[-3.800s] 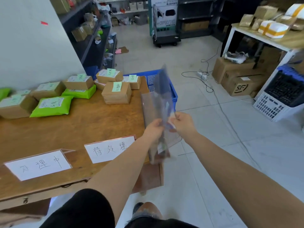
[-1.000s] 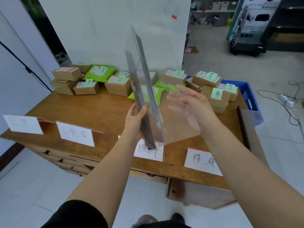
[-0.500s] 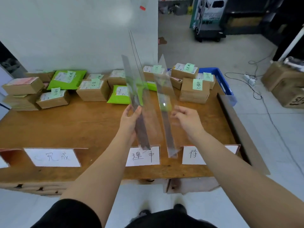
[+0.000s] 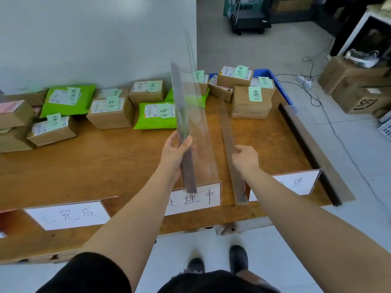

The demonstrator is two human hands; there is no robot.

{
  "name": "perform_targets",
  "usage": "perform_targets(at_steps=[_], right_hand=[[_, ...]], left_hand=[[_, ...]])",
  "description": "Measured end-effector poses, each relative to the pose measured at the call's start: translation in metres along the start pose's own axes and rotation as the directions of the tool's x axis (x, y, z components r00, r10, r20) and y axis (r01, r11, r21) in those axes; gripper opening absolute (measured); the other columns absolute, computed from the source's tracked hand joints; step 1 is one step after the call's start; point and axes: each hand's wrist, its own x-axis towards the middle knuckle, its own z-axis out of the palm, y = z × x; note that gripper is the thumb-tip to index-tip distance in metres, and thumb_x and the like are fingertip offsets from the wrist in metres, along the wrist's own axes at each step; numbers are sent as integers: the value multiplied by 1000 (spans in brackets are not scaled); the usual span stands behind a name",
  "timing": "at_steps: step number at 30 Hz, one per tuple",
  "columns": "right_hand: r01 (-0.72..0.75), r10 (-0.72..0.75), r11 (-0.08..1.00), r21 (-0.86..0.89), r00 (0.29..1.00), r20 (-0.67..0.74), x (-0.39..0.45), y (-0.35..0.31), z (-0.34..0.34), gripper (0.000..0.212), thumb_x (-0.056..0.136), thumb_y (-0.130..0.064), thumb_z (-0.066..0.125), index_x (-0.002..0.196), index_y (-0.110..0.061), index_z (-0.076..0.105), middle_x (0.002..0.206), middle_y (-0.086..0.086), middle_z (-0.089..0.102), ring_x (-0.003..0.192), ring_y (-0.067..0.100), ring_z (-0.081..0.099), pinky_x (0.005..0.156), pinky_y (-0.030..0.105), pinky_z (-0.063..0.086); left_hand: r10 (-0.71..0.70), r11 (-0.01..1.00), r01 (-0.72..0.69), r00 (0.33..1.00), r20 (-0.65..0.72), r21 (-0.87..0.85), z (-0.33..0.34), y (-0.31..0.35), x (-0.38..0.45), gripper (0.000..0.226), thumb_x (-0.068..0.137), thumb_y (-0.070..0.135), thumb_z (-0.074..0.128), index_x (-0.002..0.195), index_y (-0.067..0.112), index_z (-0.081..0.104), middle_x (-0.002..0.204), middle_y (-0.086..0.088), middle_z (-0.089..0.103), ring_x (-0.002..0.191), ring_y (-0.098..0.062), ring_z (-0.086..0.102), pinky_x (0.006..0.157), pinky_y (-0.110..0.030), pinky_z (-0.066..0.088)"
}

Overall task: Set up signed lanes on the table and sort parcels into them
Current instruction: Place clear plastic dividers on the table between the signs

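The left hand (image 4: pixel 174 152) grips a stack of long clear acrylic divider strips (image 4: pixel 191 115), raised and tilted toward 12 o'clock above the brown wooden table (image 4: pixel 105 161). The right hand (image 4: pixel 245 159) pinches another clear strip (image 4: pixel 229 142) lying on the table between two white handwritten sign cards (image 4: pixel 196 199). Brown cardboard and green-bagged parcels (image 4: pixel 155 115) lie at 10 to 1 o'clock.

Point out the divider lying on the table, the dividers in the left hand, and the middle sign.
Lying divider (image 4: pixel 227 132), head view: mid-length.
Held dividers (image 4: pixel 190 106), head view: clear face above the hand.
Middle sign (image 4: pixel 196 198), head view: white face.
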Motion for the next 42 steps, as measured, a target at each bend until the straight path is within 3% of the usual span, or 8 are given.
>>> perform_targets(at_steps=[3,8,18,25,29,32,36,42], right_hand=[[-37,38,997,-75,999,24,2,8,2,31,90,2,42,107,-3,67,106,16,67,80,25,56,62,25,46],[-70,97,972,-226,989,109,6,8,6,37,85,8,47,117,-5,61,118,14,62,106,29,59,81,28,48],[-50,74,964,-260,993,86,2,12,13,36,88,5,51,121,-7,57,120,13,60,108,29,58,90,33,51],[33,-8,936,-350,997,72,-3,-4,14,78,84,-2,63,148,-14,19,144,14,39,129,32,44,100,39,44],[222,-208,955,197,974,-91,-21,-47,4,48,90,-20,61,134,-8,47,133,7,54,116,20,55,98,31,44],[53,-214,774,631,960,181,-46,-90,0,20,93,-28,55,97,-10,64,98,5,67,88,17,64,83,33,53],[115,-315,823,556,908,278,-68,-111,17,17,86,-5,59,74,-14,66,84,15,69,71,15,61,67,29,52],[118,-341,777,618,905,256,-95,-113,37,30,79,9,62,62,-15,62,67,7,61,75,26,58,84,53,50]], left_hand=[[-7,1000,7,1000,5,11,-4,0,8,55,85,17,66,135,17,44,95,0,67,77,-14,67,71,-28,55],[-14,1000,14,1000,0,4,-5,0,15,60,84,15,66,138,14,40,103,-5,66,76,-12,66,63,-22,54],[-17,1000,17,999,48,2,-18,2,17,64,84,15,66,141,15,36,124,-16,61,89,-23,66,82,-34,55],[-26,999,23,997,75,44,-30,8,2,63,84,17,66,140,17,37,119,-11,64,89,-21,69,79,-32,57],[4,997,-7,999,42,78,-37,11,-13,65,82,18,69,139,17,39,114,-10,66,91,-22,67,84,-36,55],[40,993,-43,999,26,106,-42,17,-28,66,79,20,71,137,20,40,99,-1,68,81,-15,67,72,-30,55],[42,981,-36,999,-26,191,-51,25,-57,93,54,43,79,136,24,41,122,-4,63,105,-23,63,90,-42,52],[49,978,-17,987,-151,206,-83,29,-82,69,78,25,72,138,24,38,124,-2,58,101,-19,61,83,-34,53]])
